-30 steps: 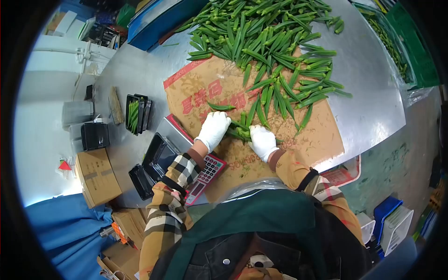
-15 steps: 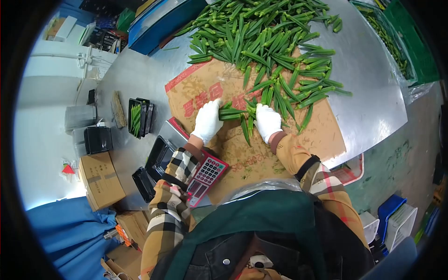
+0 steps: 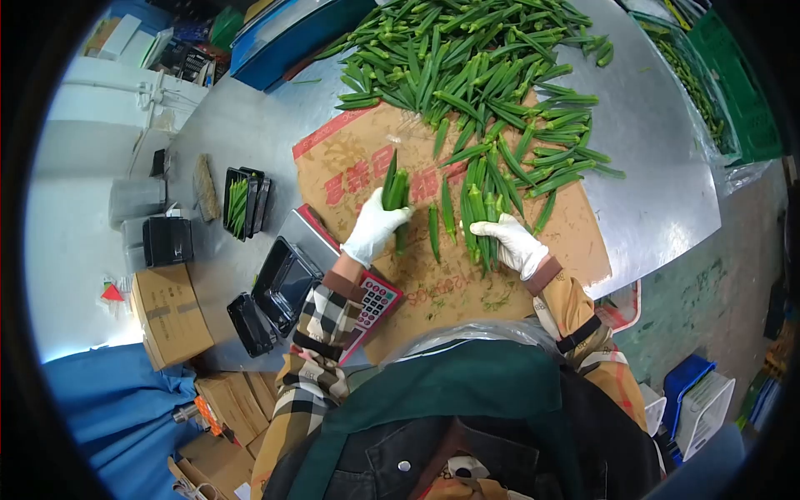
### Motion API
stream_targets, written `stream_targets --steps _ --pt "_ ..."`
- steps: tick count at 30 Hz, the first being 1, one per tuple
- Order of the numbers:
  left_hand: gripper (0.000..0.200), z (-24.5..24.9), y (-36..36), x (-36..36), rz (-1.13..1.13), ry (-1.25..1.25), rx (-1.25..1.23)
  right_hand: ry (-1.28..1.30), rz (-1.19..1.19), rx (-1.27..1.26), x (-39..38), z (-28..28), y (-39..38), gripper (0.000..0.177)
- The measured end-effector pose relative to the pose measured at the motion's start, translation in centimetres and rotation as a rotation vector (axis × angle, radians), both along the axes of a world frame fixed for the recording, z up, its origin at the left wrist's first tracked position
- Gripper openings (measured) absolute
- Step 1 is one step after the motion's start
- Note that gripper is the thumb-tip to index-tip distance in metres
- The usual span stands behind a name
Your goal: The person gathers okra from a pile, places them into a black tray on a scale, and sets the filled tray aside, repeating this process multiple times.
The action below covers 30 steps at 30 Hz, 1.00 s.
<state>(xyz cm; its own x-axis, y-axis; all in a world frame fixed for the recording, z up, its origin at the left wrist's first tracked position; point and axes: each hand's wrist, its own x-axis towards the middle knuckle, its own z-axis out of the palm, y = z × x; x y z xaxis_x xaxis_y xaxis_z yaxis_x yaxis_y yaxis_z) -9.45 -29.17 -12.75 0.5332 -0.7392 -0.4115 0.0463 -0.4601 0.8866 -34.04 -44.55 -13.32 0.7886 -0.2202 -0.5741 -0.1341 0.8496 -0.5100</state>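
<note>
My left hand (image 3: 377, 228), in a white glove, is closed round a small bunch of okra (image 3: 395, 193) held upright over a flattened cardboard sheet (image 3: 433, 292). My right hand (image 3: 512, 244), gloved too, has its thumb and fingers on several okra pods (image 3: 477, 204) at the near edge of the pile. Between the hands a couple of loose pods (image 3: 433, 232) lie on the cardboard. Beyond them spreads the large okra pile (image 3: 467, 58). Beside my left forearm, partly hidden by it, is a red scale (image 3: 379, 302) with a keypad.
Left of the scale are empty black trays (image 3: 283, 279). Farther left, a stacked black tray holding okra (image 3: 242, 204) stands on the metal table (image 3: 667, 200). A blue bin (image 3: 292, 42) is at the back left, a green crate (image 3: 737, 92) at the back right. Cardboard boxes (image 3: 173, 317) stand at lower left.
My hands have moved apart. The left has turned its okra bunch upright; the right has shifted right and nearer, onto pods at the pile's edge.
</note>
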Motion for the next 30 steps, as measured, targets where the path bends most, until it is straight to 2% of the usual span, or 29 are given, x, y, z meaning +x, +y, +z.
stream_targets --steps 1,3,5,6,9,13,14,15,16,17,20,21,23,26,27,28,29,30 --pt "0.039 5.4 -0.7 -2.2 -0.024 0.259 0.089 -0.033 0.001 0.030 0.2 0.4 0.5 0.033" --pt "0.051 5.6 0.0 -4.8 -0.086 0.403 0.048 -0.075 -0.012 0.044 1.0 0.0 2.1 0.034" --pt "0.066 4.6 0.6 -7.8 -0.142 0.410 -0.181 -0.092 -0.012 0.082 1.6 -0.1 3.4 0.036" --pt "0.078 4.7 1.1 -8.4 -0.143 0.481 -0.161 -0.069 0.001 0.047 1.6 0.4 3.8 0.037" --pt "0.081 5.0 2.6 -9.4 -0.078 0.494 -0.196 -0.118 -0.060 0.093 1.7 2.0 5.6 0.036" --pt "0.082 7.4 5.7 -8.2 -0.140 0.118 -0.200 -0.186 -0.096 0.102 4.8 2.4 10.0 0.037" --pt "0.083 8.9 6.7 -7.4 -0.125 0.114 -0.201 -0.169 -0.047 0.095 5.9 3.1 11.1 0.038" --pt "0.080 10.6 7.9 -6.3 -0.108 0.120 -0.187 -0.228 -0.013 0.068 7.5 2.5 12.5 0.039" --pt "0.078 12.3 9.1 -5.2 -0.090 0.127 -0.173 -0.298 0.019 0.123 9.2 4.3 13.6 0.039" --pt "0.075 13.2 10.6 -3.5 -0.129 0.037 -0.189 -0.366 0.051 0.180 10.8 6.2 14.8 0.039" --pt "0.071 18.4 14.9 0.5 -0.129 -0.087 -0.016 -0.459 0.150 0.192 15.9 9.6 19.3 0.039" --pt "0.072 19.8 16.5 2.1 -0.153 -0.136 0.059 -0.423 0.236 0.184 17.0 11.5 20.1 0.054" --pt "0.080 20.4 20.0 4.9 -0.147 -0.078 -0.021 -0.344 0.251 0.240 20.7 10.7 24.3 0.074" --pt "0.084 18.2 24.6 8.1 -0.207 -0.215 0.102 -0.130 0.478 -0.047 20.2 13.8 24.2 0.088" --pt "0.085 16.4 26.3 9.0 -0.246 -0.260 0.139 -0.181 0.528 -0.088 20.0 12.7 23.9 0.089" --pt "0.084 14.5 27.8 9.6 -0.197 -0.141 0.085 -0.230 0.559 -0.131 19.3 11.8 23.0 0.082" --pt "0.077 15.6 27.8 8.5 -0.027 0.023 0.041 -0.276 0.592 -0.173 18.4 10.7 21.6 0.077" --pt "0.072 15.5 28.7 8.5 0.050 -0.016 0.043 -0.258 0.540 -0.176 17.2 9.1 19.9 0.066"
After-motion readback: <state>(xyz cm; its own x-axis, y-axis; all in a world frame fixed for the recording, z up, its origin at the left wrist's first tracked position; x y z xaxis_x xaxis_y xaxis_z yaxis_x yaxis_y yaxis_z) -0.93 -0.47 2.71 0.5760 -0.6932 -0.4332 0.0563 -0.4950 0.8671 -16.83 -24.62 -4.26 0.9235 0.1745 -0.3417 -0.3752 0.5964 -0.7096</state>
